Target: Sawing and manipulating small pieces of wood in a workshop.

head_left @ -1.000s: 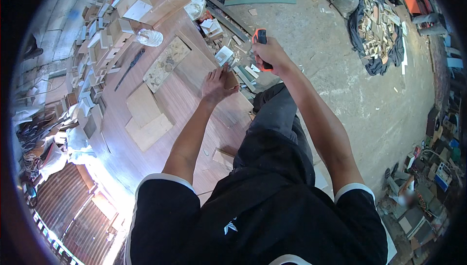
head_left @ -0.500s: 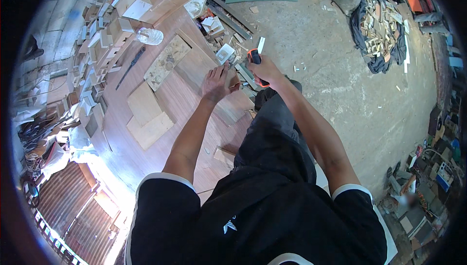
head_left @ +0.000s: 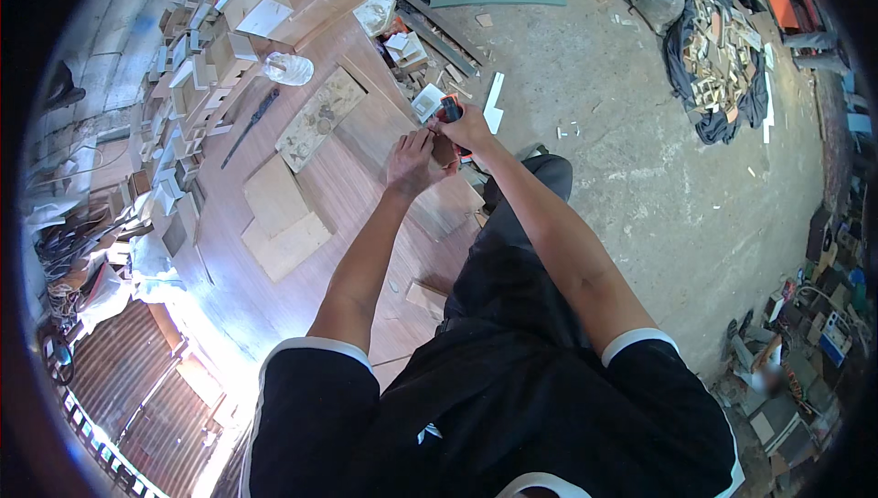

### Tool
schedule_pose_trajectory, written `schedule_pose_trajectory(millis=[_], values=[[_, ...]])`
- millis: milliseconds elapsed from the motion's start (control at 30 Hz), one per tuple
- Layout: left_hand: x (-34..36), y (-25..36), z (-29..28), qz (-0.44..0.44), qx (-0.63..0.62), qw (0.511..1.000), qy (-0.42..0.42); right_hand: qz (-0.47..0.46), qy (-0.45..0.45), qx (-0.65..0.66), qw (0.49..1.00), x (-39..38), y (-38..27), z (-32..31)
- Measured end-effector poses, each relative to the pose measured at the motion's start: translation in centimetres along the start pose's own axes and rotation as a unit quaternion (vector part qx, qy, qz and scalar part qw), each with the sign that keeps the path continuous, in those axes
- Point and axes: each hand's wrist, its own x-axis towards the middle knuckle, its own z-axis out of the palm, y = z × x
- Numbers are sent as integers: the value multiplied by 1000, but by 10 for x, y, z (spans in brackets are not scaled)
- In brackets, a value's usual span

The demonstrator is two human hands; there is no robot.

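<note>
My right hand is wrapped round a tool with an orange-and-black handle; its working end is hidden, so its exact kind cannot be made out. Close against it, my left hand grips a small brown wooden piece at the right edge of the wood-topped table. A flat board lies beneath and beside the left hand. The fingertips of both hands nearly meet, and they cover part of the wooden piece.
On the table are a stained board, pale panels, a dark strip-shaped tool and a clear plastic container. Wooden boxes crowd its far left. Offcuts fill a dark cloth on the concrete floor.
My right hand has moved left with the orange-and-black-handled tool, up against my left hand. The left hand has shifted only slightly and keeps its grip on the wooden piece.
</note>
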Motion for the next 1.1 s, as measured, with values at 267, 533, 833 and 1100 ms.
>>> schedule_pose_trajectory(millis=[267,533,833,1100], values=[[4,5,-8,10,40,999,-14,104,-65,242,962,-2,-6,-12],[-2,-1,-11,12,46,998,-40,103,-108,337,930,-21,-10,-18],[0,0,-10,33,52,998,-20,90,-105,266,954,-29,-22,-29],[-1,-1,-10,12,9,999,-49,87,-90,244,962,-33,-28,-28]])
